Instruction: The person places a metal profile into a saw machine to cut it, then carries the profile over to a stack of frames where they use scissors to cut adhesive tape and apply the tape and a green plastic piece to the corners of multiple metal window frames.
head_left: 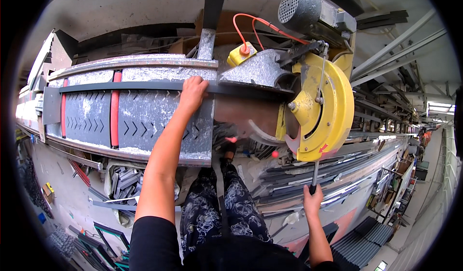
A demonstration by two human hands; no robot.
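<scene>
The yellow blade guard (333, 107) of a saw is the landmark here. The dark bar (144, 87) lies to the guard's left, running lengthwise toward it along the desk (144, 111); its exact end near the blade is hard to make out. The left hand (194, 92) is on this bar, well to the left of the guard, its fingers bunched and curled over the bar; the thumb's exact place cannot be told. The right hand (313, 199) is on the guard's near side, toward the person, its fingers wrapped around the black grip of the handle (316, 174), which sticks out from below the guard.

The desk, left of the guard, is grey metal with worn pale patches, rows of chevron-shaped marks and 2 red rollers (115, 108) set across it. The bar passes over both rollers. A red arrow (323, 147) marks the lower part of the guard. Beyond the guard, on its far side, is a grey motor (300, 6). To the guard's left and slightly beyond it, a yellow switch box (241, 54) is joined to an orange cable (239, 26).

On the guard's near side, long metal lengths (294, 182) lie stacked low down. Far to the guard's left and nearer the person, short grey offcuts (128, 182) sit heaped in a pale sack.
</scene>
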